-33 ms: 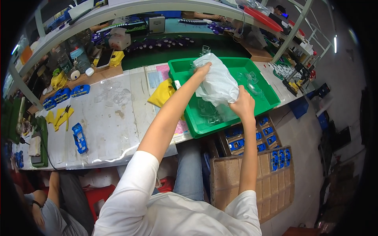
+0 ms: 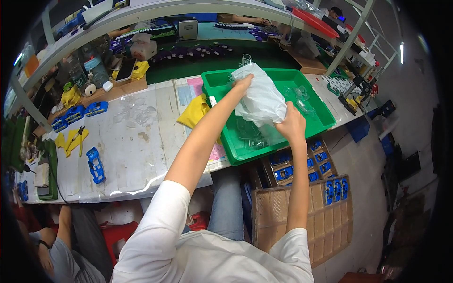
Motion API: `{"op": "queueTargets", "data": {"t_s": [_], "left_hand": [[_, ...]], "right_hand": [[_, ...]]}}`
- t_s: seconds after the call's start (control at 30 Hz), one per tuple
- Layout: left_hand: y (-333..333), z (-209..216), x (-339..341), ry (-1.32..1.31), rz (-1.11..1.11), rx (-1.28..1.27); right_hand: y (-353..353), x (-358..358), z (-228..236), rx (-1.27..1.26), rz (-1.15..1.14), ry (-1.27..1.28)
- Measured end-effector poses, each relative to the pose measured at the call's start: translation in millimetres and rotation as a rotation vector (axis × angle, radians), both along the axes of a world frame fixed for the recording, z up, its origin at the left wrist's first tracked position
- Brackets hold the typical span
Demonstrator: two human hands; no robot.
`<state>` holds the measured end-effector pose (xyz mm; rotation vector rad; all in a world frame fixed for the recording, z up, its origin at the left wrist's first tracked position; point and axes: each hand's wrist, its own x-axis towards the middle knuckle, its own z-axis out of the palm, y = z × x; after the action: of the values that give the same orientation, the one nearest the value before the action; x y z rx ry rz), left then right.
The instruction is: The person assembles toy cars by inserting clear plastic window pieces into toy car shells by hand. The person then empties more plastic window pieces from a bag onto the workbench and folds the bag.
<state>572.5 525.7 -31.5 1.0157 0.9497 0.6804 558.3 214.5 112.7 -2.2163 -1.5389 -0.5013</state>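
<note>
A white, crumpled plastic bag (image 2: 263,96) is held between my hands above a green tray (image 2: 315,101). My left hand (image 2: 243,87) is closed on the bag's upper left side, and my right hand (image 2: 292,125) grips its lower right corner. What the bag contains is hidden. Several clear plastic parts (image 2: 304,104) lie in the tray, some to the right of the bag and others below it. At the tray's far edge, another clear piece (image 2: 246,59) sticks up behind the bag.
Left on the worktable (image 2: 155,162) lie a blue toy car body (image 2: 96,165), pliers (image 2: 79,137) and loose clear parts (image 2: 134,113). A yellow cloth (image 2: 194,112) touches the tray's left side. Compartment trays (image 2: 325,226) with blue car bodies stand below right. A co-worker's arm (image 2: 64,224) shows lower left.
</note>
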Motion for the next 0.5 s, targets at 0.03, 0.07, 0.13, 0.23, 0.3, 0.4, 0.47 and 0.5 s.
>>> {"op": "queueTargets", "data": {"t_s": [0.03, 0.07, 0.13, 0.23, 0.3, 0.4, 0.47, 0.5], "left_hand": [[2, 4, -2, 0.002, 0.037, -0.001], [4, 9, -7, 0.002, 0.045, 0.004], [14, 23, -21, 0.016, 0.112, 0.039], [-22, 36, -6, 0.063, 0.111, 0.043], [-31, 48, -7, 0.048, 0.117, 0.042], [-21, 57, -16, 0.006, 0.142, 0.057], [-8, 67, -24, -0.025, 0.157, 0.075], [-2, 74, -29, -0.032, 0.184, 0.084]], "right_hand": [[1, -1, 2, 0.004, 0.006, 0.000], [2, -2, 5, -0.005, 0.005, 0.024], [5, -9, 13, -0.002, 0.023, 0.046], [-5, 6, 8, -0.012, -0.015, 0.032], [-8, 6, 13, -0.006, -0.018, 0.023], [-5, -1, 25, 0.006, -0.004, 0.006], [-2, -7, 35, 0.025, 0.024, -0.006], [0, -10, 39, 0.037, 0.043, -0.016]]}}
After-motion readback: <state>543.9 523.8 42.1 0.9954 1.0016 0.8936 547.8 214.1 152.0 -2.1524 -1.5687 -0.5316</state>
